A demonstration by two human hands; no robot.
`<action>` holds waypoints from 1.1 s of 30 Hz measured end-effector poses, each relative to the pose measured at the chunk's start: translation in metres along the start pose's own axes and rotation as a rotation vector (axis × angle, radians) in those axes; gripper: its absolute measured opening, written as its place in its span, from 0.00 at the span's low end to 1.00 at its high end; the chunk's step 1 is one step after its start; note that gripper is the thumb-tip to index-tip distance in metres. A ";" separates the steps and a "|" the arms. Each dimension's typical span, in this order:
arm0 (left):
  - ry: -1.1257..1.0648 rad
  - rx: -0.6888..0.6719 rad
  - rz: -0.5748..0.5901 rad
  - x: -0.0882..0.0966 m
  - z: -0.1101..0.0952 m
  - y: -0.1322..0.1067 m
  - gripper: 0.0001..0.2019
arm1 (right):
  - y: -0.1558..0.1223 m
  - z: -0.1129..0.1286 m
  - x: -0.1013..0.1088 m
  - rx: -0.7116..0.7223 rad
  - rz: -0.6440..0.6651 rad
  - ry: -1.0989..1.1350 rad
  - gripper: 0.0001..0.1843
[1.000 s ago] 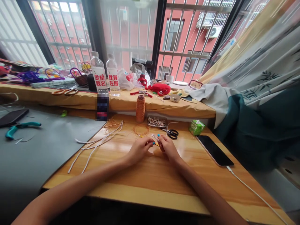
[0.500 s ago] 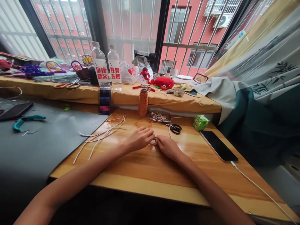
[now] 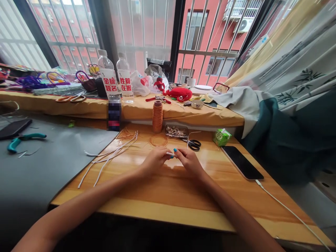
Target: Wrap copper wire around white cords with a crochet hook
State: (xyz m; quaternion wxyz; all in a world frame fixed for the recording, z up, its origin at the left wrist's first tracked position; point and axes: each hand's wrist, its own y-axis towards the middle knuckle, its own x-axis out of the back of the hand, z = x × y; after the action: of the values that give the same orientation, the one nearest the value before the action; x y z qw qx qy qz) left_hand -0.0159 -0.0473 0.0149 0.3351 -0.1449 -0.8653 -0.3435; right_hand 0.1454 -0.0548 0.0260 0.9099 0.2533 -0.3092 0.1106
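Note:
Just above the wooden table [image 3: 168, 196], my left hand [image 3: 155, 161] and my right hand [image 3: 190, 162] meet with their fingertips pinched. A short length of white cord [image 3: 170, 154] lies between them, its ends hidden by the fingers. Blue-green nails show on both hands. Beyond the hands is a loose coil of orange thread [image 3: 158, 140], and behind it an upright spool of orange thread [image 3: 157, 117]. Several white cords [image 3: 111, 155] are spread on the table to the left. Black-handled scissors [image 3: 194, 145] rest just past my right hand.
A clear tray of small pieces [image 3: 177, 131] stands behind the scissors. On the right are a green drink carton [image 3: 221, 137] and a phone [image 3: 243, 162] with a charging cable. Teal pliers [image 3: 26, 140] lie on a grey mat [image 3: 65, 154]. Two water bottles [image 3: 107, 75] stand on the ledge.
Both hands have turned, so the thumbs' blue-green nails and the white cord between the fingers show more clearly. The whole view has shifted slightly.

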 end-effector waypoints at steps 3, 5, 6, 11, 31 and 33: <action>0.273 -0.219 0.076 0.012 0.011 0.004 0.10 | -0.001 -0.002 0.003 0.152 0.112 -0.187 0.14; 0.466 -0.336 0.138 0.018 0.011 0.004 0.11 | -0.002 -0.004 0.001 0.202 0.160 -0.312 0.13; 0.557 -0.382 0.158 0.020 0.008 0.003 0.11 | -0.003 -0.005 -0.001 0.190 0.160 -0.373 0.12; 0.713 -0.338 0.095 0.007 -0.013 -0.008 0.11 | -0.004 -0.006 -0.017 -0.018 -0.007 -0.497 0.14; -0.218 0.214 -0.059 -0.009 -0.001 -0.007 0.10 | 0.000 0.000 -0.002 0.023 0.015 -0.123 0.13; -0.180 0.183 -0.043 -0.008 -0.001 -0.006 0.09 | 0.001 0.000 0.001 0.036 0.033 -0.143 0.14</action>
State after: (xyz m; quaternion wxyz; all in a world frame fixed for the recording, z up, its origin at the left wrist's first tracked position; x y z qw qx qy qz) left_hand -0.0130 -0.0525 0.0068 0.2605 -0.1251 -0.9225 -0.2559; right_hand 0.1455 -0.0536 0.0270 0.8789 0.2717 -0.3754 0.1129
